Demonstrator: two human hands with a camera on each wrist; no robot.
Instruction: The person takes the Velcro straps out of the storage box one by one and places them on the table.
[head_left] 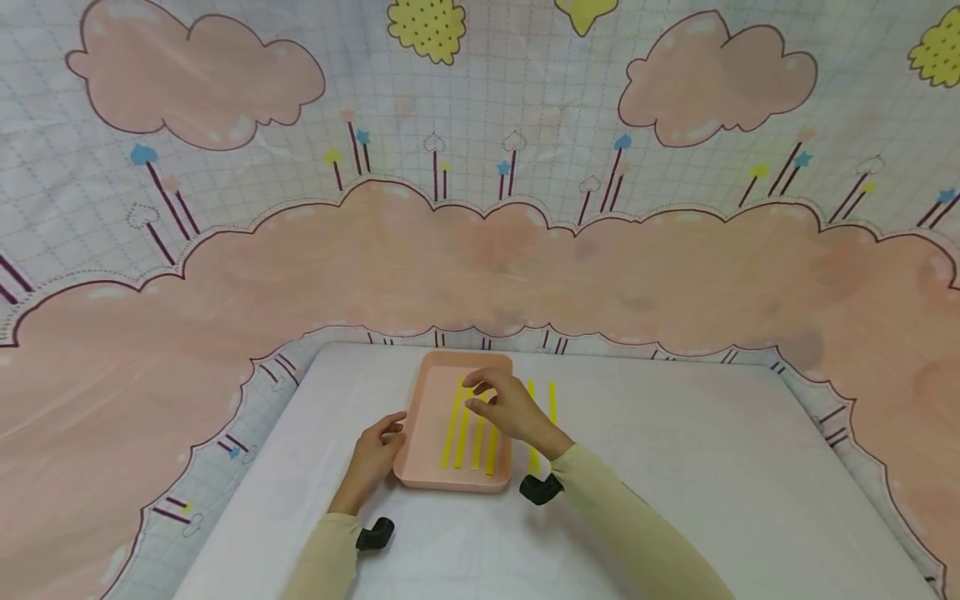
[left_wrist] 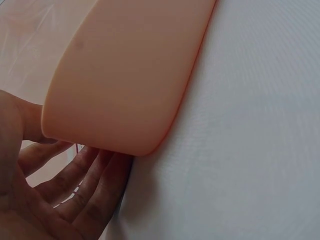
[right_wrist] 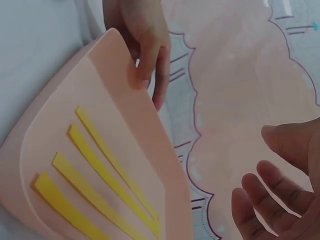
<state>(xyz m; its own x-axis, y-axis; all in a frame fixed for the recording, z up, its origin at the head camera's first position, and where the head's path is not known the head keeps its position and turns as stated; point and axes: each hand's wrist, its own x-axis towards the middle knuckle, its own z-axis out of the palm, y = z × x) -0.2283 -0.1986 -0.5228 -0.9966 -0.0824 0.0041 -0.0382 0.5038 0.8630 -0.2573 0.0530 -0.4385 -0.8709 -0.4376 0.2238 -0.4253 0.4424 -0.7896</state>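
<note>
A shallow peach-coloured tray lies on the white table, with several thin yellow strips side by side inside it. My left hand is at the tray's left edge. In the left wrist view, that hand has one digit passing behind the rim and the other fingers against the outer wall, holding the edge. Over the tray's upper right part hovers my right hand. Seen from the right wrist, its fingers are spread apart and loosely bent, with nothing between them and the thumb.
Two more yellow strips lie on the white table just right of the tray, partly behind the right forearm. A cloth printed with clouds hangs behind the table and along its sides. Black wrist mounts sit on both sleeves.
</note>
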